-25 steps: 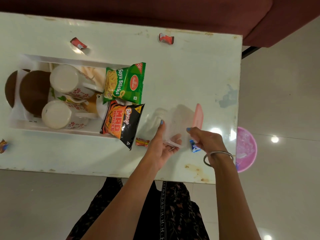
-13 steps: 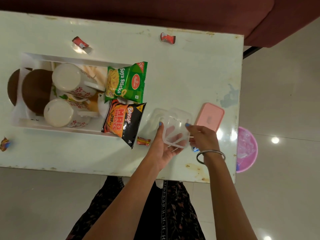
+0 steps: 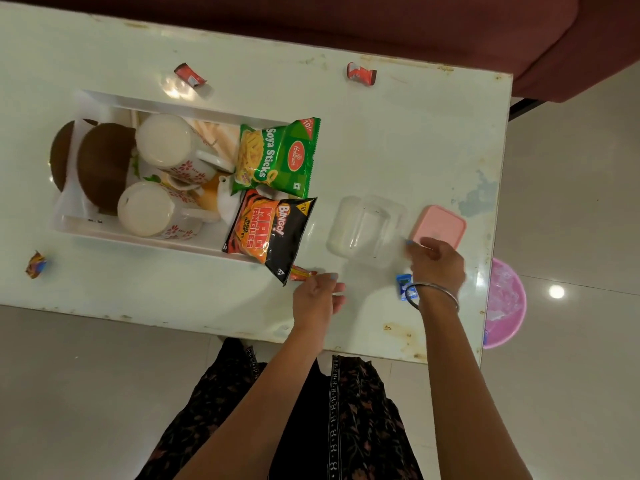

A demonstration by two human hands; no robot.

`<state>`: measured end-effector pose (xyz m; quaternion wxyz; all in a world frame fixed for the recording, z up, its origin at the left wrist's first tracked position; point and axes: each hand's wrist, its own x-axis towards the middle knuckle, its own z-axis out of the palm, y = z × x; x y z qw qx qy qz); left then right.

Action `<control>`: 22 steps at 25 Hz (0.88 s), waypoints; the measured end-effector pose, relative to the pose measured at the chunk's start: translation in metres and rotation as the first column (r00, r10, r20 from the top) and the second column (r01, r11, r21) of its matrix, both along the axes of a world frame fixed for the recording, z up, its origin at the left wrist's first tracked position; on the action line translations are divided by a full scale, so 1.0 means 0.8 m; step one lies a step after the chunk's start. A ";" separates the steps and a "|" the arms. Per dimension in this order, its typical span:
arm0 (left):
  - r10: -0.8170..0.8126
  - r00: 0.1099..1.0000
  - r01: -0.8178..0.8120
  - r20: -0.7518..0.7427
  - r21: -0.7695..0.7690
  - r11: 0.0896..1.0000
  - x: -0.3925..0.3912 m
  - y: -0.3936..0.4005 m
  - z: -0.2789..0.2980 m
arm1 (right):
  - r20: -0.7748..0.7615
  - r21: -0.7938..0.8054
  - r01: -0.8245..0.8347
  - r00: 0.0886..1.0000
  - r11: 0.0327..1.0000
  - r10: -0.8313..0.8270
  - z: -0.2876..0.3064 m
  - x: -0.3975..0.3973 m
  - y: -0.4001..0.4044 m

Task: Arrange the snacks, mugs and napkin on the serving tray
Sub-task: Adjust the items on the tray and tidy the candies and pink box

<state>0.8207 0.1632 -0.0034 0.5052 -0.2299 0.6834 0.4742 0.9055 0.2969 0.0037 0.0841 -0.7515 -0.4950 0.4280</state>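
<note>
A white serving tray (image 3: 138, 233) sits at the table's left. It holds two floral mugs (image 3: 166, 143) (image 3: 147, 209) and two brown round pieces (image 3: 104, 168). A green Soya Sticks packet (image 3: 277, 157) and a black-orange Bingo packet (image 3: 270, 230) lean over its right end. A clear plastic container (image 3: 367, 230) rests on the table, with a pink lid (image 3: 440, 225) to its right. My left hand (image 3: 317, 299) hovers empty, its fingertips by a small orange candy (image 3: 301, 273). My right hand (image 3: 436, 263) is loosely curled at the container's right edge, holding nothing.
A blue wrapper (image 3: 403, 285) lies under my right wrist. Red wrappers (image 3: 189, 74) (image 3: 361, 73) lie at the far side of the table, another wrapper (image 3: 35, 265) near the left front edge. A pink bucket (image 3: 505, 303) stands on the floor at the right. A maroon sofa (image 3: 450, 26) runs behind the table.
Both hands held the clear container; it now sits on the table and both have let go. My left hand drew back toward the orange candy. The pink lid lies flat.
</note>
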 end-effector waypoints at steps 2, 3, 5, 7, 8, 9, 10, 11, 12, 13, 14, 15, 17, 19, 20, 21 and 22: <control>-0.129 0.955 0.116 -0.265 -0.065 0.991 0.004 -0.016 0.001 | 0.118 0.030 0.003 0.993 1.000 -0.007 -0.001 0.024 -0.005; -0.237 0.878 0.202 -0.416 -0.127 0.971 0.005 -0.025 0.001 | 0.163 0.015 -0.016 0.987 1.000 0.013 -0.003 0.034 -0.012; -0.477 0.604 0.404 -0.639 -0.270 0.874 0.004 -0.040 -0.003 | 0.198 -0.030 -0.061 0.978 0.998 0.066 -0.010 0.044 -0.034; -0.673 0.266 0.586 -0.690 -0.439 0.682 0.000 -0.049 -0.011 | 0.191 -0.035 -0.124 0.973 0.992 0.129 -0.018 0.043 -0.059; -0.736 0.123 0.641 -0.665 -0.514 0.571 -0.003 -0.052 -0.016 | 0.182 -0.012 -0.160 0.970 0.987 0.160 -0.023 0.040 -0.070; -0.778 0.017 0.670 -0.628 -0.571 0.475 -0.005 -0.054 -0.019 | 0.174 0.026 -0.197 0.966 0.980 0.190 -0.027 0.036 -0.078; -0.806 -0.050 0.684 -0.590 -0.608 0.402 -0.007 -0.055 -0.022 | 0.170 0.060 -0.230 0.961 0.971 0.218 -0.031 0.030 -0.085; -0.825 -0.086 0.692 -0.558 -0.629 0.353 -0.010 -0.055 -0.025 | 0.167 0.084 -0.263 0.955 0.961 0.246 -0.035 0.025 -0.090; -0.837 -0.103 0.698 -0.537 -0.638 0.324 -0.013 -0.055 -0.027 | 0.164 0.099 -0.296 0.947 0.950 0.278 -0.039 0.019 -0.095; -0.843 -0.109 0.703 -0.526 -0.640 0.309 -0.016 -0.056 -0.029 | 0.162 0.110 -0.332 0.936 0.937 0.312 -0.041 0.014 -0.098; -0.844 -0.099 0.707 -0.526 -0.634 0.312 -0.020 -0.057 -0.030 | 0.162 0.118 -0.371 0.923 0.921 0.350 -0.043 0.010 -0.101; -0.845 -0.084 0.713 -0.528 -0.625 0.319 -0.022 -0.058 -0.030 | 0.166 0.124 -0.410 0.907 0.904 0.388 -0.045 0.008 -0.103; -0.849 -0.057 0.721 -0.525 -0.610 0.328 -0.026 -0.060 -0.031 | 0.177 0.121 -0.473 0.875 0.873 0.450 -0.045 0.004 -0.106; -0.834 0.053 0.718 -0.549 -0.559 0.414 -0.025 -0.059 -0.027 | 0.151 0.078 -0.487 0.868 0.870 0.472 -0.042 -0.002 -0.111; -0.805 0.147 0.711 -0.574 -0.505 0.490 -0.023 -0.054 -0.022 | 0.110 0.031 -0.462 0.883 0.886 0.456 -0.038 -0.006 -0.114; -0.755 0.251 0.699 -0.605 -0.426 0.574 -0.019 -0.047 -0.015 | 0.052 -0.027 -0.410 0.910 0.912 0.411 -0.033 -0.010 -0.117; -0.684 0.359 0.675 -0.635 -0.329 0.660 -0.012 -0.040 -0.007 | -0.007 -0.085 -0.341 0.940 0.936 0.342 -0.027 -0.012 -0.120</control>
